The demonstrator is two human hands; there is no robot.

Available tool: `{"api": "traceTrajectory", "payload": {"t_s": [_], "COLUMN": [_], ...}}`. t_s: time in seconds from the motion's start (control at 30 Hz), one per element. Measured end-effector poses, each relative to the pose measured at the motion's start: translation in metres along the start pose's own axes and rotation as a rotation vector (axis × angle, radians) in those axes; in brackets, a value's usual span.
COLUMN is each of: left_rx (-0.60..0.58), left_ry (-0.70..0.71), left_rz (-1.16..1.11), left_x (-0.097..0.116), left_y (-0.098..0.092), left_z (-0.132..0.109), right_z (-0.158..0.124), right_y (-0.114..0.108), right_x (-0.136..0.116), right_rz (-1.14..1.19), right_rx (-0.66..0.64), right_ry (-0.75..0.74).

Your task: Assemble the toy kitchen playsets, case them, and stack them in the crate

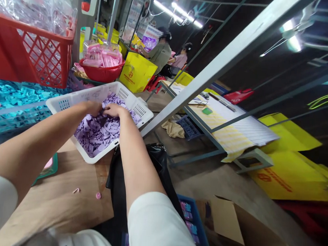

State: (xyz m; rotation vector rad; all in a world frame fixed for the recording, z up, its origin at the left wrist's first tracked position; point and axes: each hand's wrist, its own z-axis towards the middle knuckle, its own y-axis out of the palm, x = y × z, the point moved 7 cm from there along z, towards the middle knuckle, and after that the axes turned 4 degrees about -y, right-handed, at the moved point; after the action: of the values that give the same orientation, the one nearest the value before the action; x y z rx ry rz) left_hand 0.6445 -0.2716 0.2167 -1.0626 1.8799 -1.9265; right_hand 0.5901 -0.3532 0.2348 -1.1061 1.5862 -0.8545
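— What is being handled, and where is it found?

— A heap of small lilac plastic pieces [98, 134] is touched by both hands. The heap is held in a white perforated plastic basket [62, 104], which is set on the far part of a pale wooden table top [68, 195], left of centre in the scene.

— How are the hands placed?

— The left hand [94, 107] and the right hand [113, 110] are laid just beside each other on the far part of the heap.

— And the fingers?

— On both hands they are bent down into the pieces. The tips are buried, so it cannot be told whether anything is pinched.

— What is seen around the basket?

— To its left, a mass of turquoise plastic pieces [15, 94] is spread. Beyond that, a red lattice plastic crate [39, 56] is stuffed with clear plastic bags [35, 5]. Just beyond the basket, a round red bowl [101, 74] is piled with pink packets, and a yellow bag [137, 73] is stood to its right. Nearer, two tiny pink bits [98, 195] are left on the wood. A green-edged tray [49, 168] is partly hidden by the left forearm.

— And further out?

— A black plastic bag [158, 157] is hung at the table's right edge, with a blue crate [196, 220] nearer. A slanted grey metal bar [223, 56] is crossed over the right side. Two other people [160, 52] are seated far off.
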Motion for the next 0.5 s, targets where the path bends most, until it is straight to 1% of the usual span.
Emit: {"api": "traceTrajectory", "payload": {"t_s": [0.07, 0.13, 0.23, 0.3, 0.33, 0.4, 0.43, 0.5], "left_rx": [0.013, 0.054, 0.131, 0.167, 0.174, 0.153, 0.127, 0.050], "left_ry": [-0.037, -0.061, -0.099, -0.115, -0.117, -0.106, -0.092, -0.056], "left_rz": [0.006, -0.018, -0.078, -0.109, -0.114, -0.100, -0.084, -0.044], "left_x": [-0.001, -0.002, -0.005, -0.004, -0.003, 0.003, 0.008, 0.016], "left_y": [-0.004, -0.013, -0.026, -0.029, -0.028, -0.019, -0.012, 0.005], "left_z": [-0.001, -0.002, -0.003, -0.003, -0.003, -0.002, -0.002, -0.001], "right_z": [0.001, 0.004, 0.006, 0.005, 0.005, 0.003, 0.003, 0.000], "right_y": [-0.001, -0.005, -0.015, -0.021, -0.023, -0.024, -0.023, -0.017], "right_x": [0.003, 0.006, 0.010, 0.012, 0.013, 0.015, 0.017, 0.019], "right_rz": [0.110, 0.220, 0.349, 0.395, 0.404, 0.396, 0.380, 0.323], "right_rx": [0.039, 0.103, 0.223, 0.284, 0.304, 0.317, 0.307, 0.239], "right_ry": [0.029, 0.056, 0.090, 0.118, 0.132, 0.155, 0.164, 0.182]}}
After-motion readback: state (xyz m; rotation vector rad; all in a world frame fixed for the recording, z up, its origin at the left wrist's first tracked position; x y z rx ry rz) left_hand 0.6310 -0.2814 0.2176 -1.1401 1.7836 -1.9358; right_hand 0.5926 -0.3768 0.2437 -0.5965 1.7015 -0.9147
